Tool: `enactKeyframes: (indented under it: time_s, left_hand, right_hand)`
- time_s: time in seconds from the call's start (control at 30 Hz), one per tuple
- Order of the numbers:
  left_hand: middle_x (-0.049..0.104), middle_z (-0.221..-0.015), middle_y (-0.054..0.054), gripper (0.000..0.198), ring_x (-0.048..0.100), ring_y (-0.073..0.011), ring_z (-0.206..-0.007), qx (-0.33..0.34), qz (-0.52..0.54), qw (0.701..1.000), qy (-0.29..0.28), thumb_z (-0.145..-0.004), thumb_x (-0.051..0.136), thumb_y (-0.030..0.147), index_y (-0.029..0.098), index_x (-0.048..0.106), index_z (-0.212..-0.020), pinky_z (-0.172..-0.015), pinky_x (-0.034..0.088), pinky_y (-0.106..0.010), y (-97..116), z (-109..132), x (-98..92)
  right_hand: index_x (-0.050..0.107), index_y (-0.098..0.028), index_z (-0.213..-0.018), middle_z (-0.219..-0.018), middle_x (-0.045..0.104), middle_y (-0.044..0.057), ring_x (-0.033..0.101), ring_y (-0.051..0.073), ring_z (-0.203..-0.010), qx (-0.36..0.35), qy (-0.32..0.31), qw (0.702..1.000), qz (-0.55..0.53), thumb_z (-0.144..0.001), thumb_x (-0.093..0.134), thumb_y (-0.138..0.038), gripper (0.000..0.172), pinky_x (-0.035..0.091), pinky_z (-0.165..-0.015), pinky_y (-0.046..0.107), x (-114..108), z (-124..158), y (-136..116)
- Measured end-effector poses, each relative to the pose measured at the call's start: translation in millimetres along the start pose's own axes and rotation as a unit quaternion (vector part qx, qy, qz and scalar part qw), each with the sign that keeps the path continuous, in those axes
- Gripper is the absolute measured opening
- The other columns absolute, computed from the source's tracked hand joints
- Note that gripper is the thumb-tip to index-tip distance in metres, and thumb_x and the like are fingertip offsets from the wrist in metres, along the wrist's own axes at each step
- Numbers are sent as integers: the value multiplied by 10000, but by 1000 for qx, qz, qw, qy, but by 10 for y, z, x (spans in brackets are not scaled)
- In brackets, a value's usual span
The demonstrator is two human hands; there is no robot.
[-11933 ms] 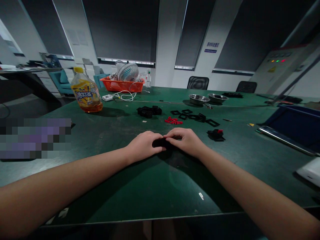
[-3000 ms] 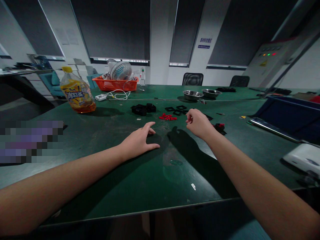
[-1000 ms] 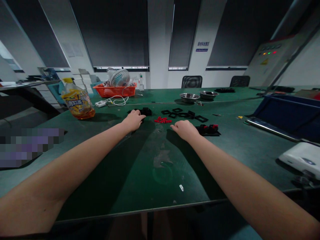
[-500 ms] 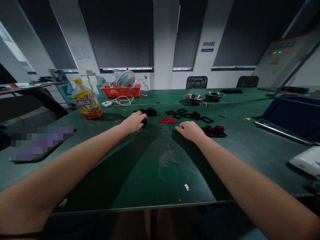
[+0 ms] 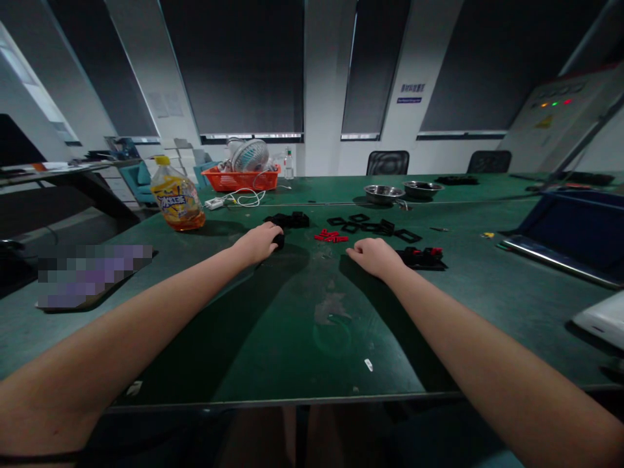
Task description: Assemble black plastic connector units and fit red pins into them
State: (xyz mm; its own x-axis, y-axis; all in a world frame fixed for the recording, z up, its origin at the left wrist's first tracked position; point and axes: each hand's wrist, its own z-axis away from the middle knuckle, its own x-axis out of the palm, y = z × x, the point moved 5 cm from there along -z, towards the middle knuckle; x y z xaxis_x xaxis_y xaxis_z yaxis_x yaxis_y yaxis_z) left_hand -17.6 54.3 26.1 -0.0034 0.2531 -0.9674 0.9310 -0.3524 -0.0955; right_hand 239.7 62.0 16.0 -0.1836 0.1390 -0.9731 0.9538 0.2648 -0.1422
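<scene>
My left hand (image 5: 257,242) is stretched out over the green table (image 5: 273,325), its fingers curled round a small black part (image 5: 279,240) drawn from the pile of black parts (image 5: 290,220). My right hand (image 5: 373,255) rests on the table with curled fingers, knuckles up; whether it holds anything is hidden. Just beyond it lie several small red pieces (image 5: 330,236). Several flat black square frames (image 5: 370,225) lie behind those. To the right of my right hand sit black parts with red inserts (image 5: 422,256).
A yellow drink bottle (image 5: 176,194) stands at the back left, near an orange basket (image 5: 241,177) with a fan and a white cable. Two steel bowls (image 5: 402,191) sit further back. A blue tray (image 5: 570,237) and a white device (image 5: 602,318) are at the right.
My left hand reached forward to the black pile, closed on a black part and has drawn it slightly back. My right hand came down and now rests beside the red-and-black parts.
</scene>
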Motion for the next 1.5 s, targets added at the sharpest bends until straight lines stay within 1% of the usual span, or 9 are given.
enactKeyframes:
  time_s: [0.23, 0.43, 0.67, 0.97, 1.13, 1.2, 1.37, 1.5]
  left_hand:
    - [635, -1155, -125, 309, 624, -258, -1060, -4, 4, 1000, 12, -838, 517, 160, 139, 596, -1136, -966, 476, -372, 42, 34, -35]
    - [663, -1155, -108, 299, 628, -248, -1080, -15, 29, 999, 31, -853, 509, 171, 154, 585, -1142, -963, 482, -366, 68, 153, -51]
    - [685, -1124, -132, 294, 659, -285, -1032, -44, 51, 997, 33, -853, 547, 196, 139, 568, -1141, -890, 508, -379, 67, 279, -74]
    - [694, -1094, -115, 298, 665, -284, -1022, -68, 74, 994, 33, -863, 558, 229, 153, 549, -1151, -875, 508, -379, 20, 326, -55]
    - [695, -1079, -118, 272, 667, -285, -996, -91, 80, 992, 41, -875, 556, 268, 157, 551, -1124, -854, 510, -383, -12, 347, -50]
    - [688, -1086, -116, 256, 657, -274, -1010, -94, 85, 991, 49, -870, 564, 265, 155, 555, -1101, -872, 503, -379, -22, 346, -42]
    - [676, -1069, -120, 202, 627, -253, -1041, -99, 100, 985, 98, -837, 603, 257, 142, 576, -1000, -931, 479, -373, -67, 355, -20]
    - [686, -1088, -126, 256, 647, -248, -1017, -138, 150, 975, 92, -845, 617, 293, 133, 570, -1039, -890, 501, -353, -135, 386, 36]
  right_hand:
    - [564, -198, -604, -660, 627, 63, 541, 179, -644, -1, -5, 1000, 5, -881, 490, -366, 332, 301, -548, 272, -7, -3, -8]
    - [599, -196, -627, -677, 646, 68, 566, 189, -664, -1, -8, 1000, 9, -885, 489, -363, 327, 302, -552, 277, -15, 7, -13]
    - [614, -193, -643, -680, 643, 67, 552, 183, -651, -3, -12, 1000, 8, -889, 479, -366, 330, 300, -550, 281, -3, 0, -11]
    - [603, -196, -635, -664, 632, 61, 548, 185, -653, -2, -6, 1000, 10, -882, 484, -369, 325, 295, -545, 279, 6, -10, -2]
    - [602, -194, -634, -657, 623, 59, 548, 181, -648, 0, -4, 1000, 10, -880, 486, -367, 322, 285, -533, 275, 8, -13, -3]
    - [606, -192, -635, -655, 622, 59, 549, 180, -647, 1, -5, 1000, 10, -882, 489, -364, 323, 283, -530, 274, 5, -9, -8]
    - [609, -195, -641, -659, 621, 57, 551, 182, -652, 8, -8, 1000, 10, -882, 487, -365, 320, 289, -534, 275, -7, 7, -13]
    - [597, -201, -638, -659, 617, 57, 540, 184, -642, 13, -8, 1000, 11, -882, 483, -370, 318, 289, -537, 283, -10, 12, -15]
